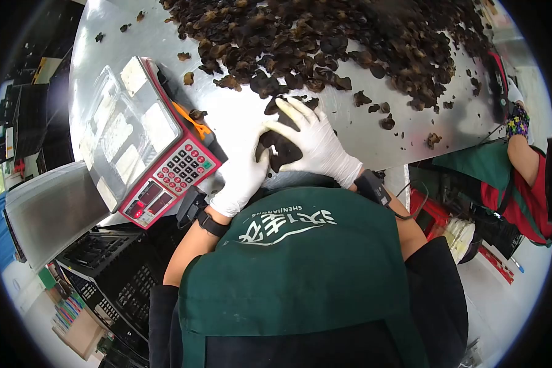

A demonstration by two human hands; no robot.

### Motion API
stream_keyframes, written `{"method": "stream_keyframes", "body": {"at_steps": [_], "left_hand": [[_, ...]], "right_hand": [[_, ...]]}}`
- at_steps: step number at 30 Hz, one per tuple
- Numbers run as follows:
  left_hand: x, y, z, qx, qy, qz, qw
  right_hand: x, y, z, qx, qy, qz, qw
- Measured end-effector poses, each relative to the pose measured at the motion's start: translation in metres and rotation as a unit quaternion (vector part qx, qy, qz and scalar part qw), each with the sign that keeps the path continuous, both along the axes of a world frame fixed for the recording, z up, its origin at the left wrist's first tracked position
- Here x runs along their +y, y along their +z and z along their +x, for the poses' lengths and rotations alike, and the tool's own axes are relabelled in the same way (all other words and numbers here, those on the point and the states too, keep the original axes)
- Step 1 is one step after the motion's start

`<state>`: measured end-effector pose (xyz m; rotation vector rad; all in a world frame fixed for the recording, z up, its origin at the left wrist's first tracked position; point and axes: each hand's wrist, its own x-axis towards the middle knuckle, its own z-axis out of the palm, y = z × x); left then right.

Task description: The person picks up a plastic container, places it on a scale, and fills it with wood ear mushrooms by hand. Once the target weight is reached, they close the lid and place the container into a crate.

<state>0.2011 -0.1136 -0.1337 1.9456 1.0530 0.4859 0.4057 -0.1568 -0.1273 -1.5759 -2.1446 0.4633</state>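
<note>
Both my hands wear white gloves and meet at the near edge of the metal table. A clump of dark wood ear mushrooms (pixel 279 149) lies between them. My right hand (pixel 318 145) reaches over the clump from the right, with its fingers curved round the far side. From the left, my left hand (pixel 244 175) cups the same clump, thumb and fingers against its side. Part of the clump is hidden under the gloves. Beyond my fingertips spreads a large heap of loose wood ear mushrooms (pixel 325 46).
Left of my hands stands a red digital scale (pixel 176 172) with a clear plastic tray (pixel 113 116) on it. An orange tool (pixel 192 119) lies beside the scale. Black crates (pixel 119 288) are below left. A co-worker's gloved hand (pixel 518 121) is at the right of the metal table (pixel 362 138).
</note>
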Motion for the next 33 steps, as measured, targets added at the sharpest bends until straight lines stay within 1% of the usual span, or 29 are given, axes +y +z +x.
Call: {"method": "stream_keyframes", "body": {"at_steps": [1, 3, 4, 6, 7, 8, 9, 11, 12, 13, 15, 16, 17, 18, 19, 21, 22, 23, 24, 25, 27, 28, 29, 30, 31, 32, 33], "left_hand": [[0.001, 0.000, -0.001, 0.023, 0.002, -0.054, 0.998], [0.000, -0.002, 0.005, -0.054, 0.078, -0.152, 0.984], [-0.001, -0.003, 0.006, -0.093, 0.114, -0.200, 0.969], [-0.005, -0.017, 0.001, -0.111, 0.095, -0.204, 0.968], [-0.003, -0.012, 0.002, -0.121, 0.087, -0.204, 0.967], [-0.002, -0.006, -0.001, -0.096, 0.079, -0.162, 0.979], [-0.002, 0.002, -0.006, -0.070, 0.070, -0.120, 0.988], [0.000, 0.032, -0.013, -0.016, 0.053, -0.038, 0.998], [0.001, 0.038, -0.019, -0.028, 0.065, 0.018, 0.997], [0.001, 0.059, -0.024, -0.022, 0.067, 0.064, 0.995], [-0.005, 0.088, -0.042, -0.077, 0.091, 0.076, 0.990], [-0.004, 0.100, -0.054, -0.064, 0.098, 0.158, 0.980], [-0.003, 0.112, -0.068, -0.048, 0.103, 0.239, 0.964], [-0.002, 0.122, -0.083, -0.031, 0.136, 0.282, 0.949], [0.002, 0.120, -0.101, -0.022, 0.186, 0.338, 0.923], [0.010, 0.122, -0.136, 0.011, 0.273, 0.358, 0.893], [0.015, 0.122, -0.151, 0.047, 0.300, 0.366, 0.880], [0.021, 0.121, -0.162, 0.082, 0.324, 0.371, 0.866], [0.024, 0.117, -0.171, 0.100, 0.356, 0.350, 0.861], [0.027, 0.111, -0.181, 0.093, 0.367, 0.314, 0.871], [0.034, 0.097, -0.193, 0.060, 0.368, 0.250, 0.894], [0.034, 0.092, -0.196, 0.084, 0.363, 0.231, 0.899], [0.034, 0.090, -0.197, 0.062, 0.366, 0.228, 0.900], [0.034, 0.088, -0.196, 0.037, 0.365, 0.223, 0.903], [0.035, 0.087, -0.192, 0.009, 0.358, 0.216, 0.908], [0.033, 0.089, -0.188, 0.026, 0.361, 0.214, 0.907], [0.033, 0.092, -0.184, 0.034, 0.355, 0.206, 0.911]], "right_hand": [[0.004, -0.001, -0.005, 0.000, -0.003, 0.003, 1.000], [0.012, -0.003, -0.014, -0.001, -0.009, 0.009, 1.000], [0.013, -0.003, -0.021, -0.015, -0.033, 0.058, 0.998], [0.008, -0.017, -0.029, -0.016, -0.042, 0.073, 0.996], [0.010, -0.017, -0.032, -0.017, -0.045, 0.083, 0.995], [0.014, -0.016, -0.029, -0.005, -0.046, 0.133, 0.990], [0.016, -0.014, -0.029, 0.008, -0.056, 0.106, 0.993], [0.024, -0.019, -0.027, 0.009, -0.045, 0.118, 0.992], [0.026, -0.016, -0.025, 0.017, -0.036, 0.098, 0.994], [0.032, -0.020, -0.022, 0.034, -0.035, 0.094, 0.994], [0.045, -0.019, -0.013, 0.057, -0.042, 0.078, 0.994], [0.052, -0.013, -0.011, 0.090, -0.049, 0.078, 0.992], [0.057, -0.008, -0.007, 0.118, -0.059, 0.018, 0.991], [0.060, -0.004, -0.004, 0.135, -0.070, -0.001, 0.988], [0.066, 0.001, -0.003, 0.154, -0.078, -0.019, 0.985], [0.078, 0.021, -0.007, 0.157, -0.071, -0.018, 0.985], [0.087, 0.033, -0.010, 0.152, -0.045, -0.008, 0.987], [0.098, 0.050, -0.018, 0.172, -0.017, -0.010, 0.985], [0.109, 0.069, -0.030, 0.184, 0.015, 0.006, 0.983], [0.120, 0.087, -0.046, 0.193, 0.043, 0.023, 0.980], [0.143, 0.118, -0.087, 0.276, 0.105, 0.054, 0.954], [0.152, 0.135, -0.105, 0.260, 0.142, 0.014, 0.955], [0.161, 0.148, -0.124, 0.242, 0.174, -0.026, 0.954], [0.171, 0.142, -0.149, 0.243, 0.218, 0.087, 0.941], [0.181, 0.136, -0.172, 0.235, 0.256, 0.198, 0.916], [0.188, 0.145, -0.185, 0.122, 0.289, 0.131, 0.940], [0.191, 0.154, -0.198, 0.010, 0.315, 0.055, 0.947]]}}
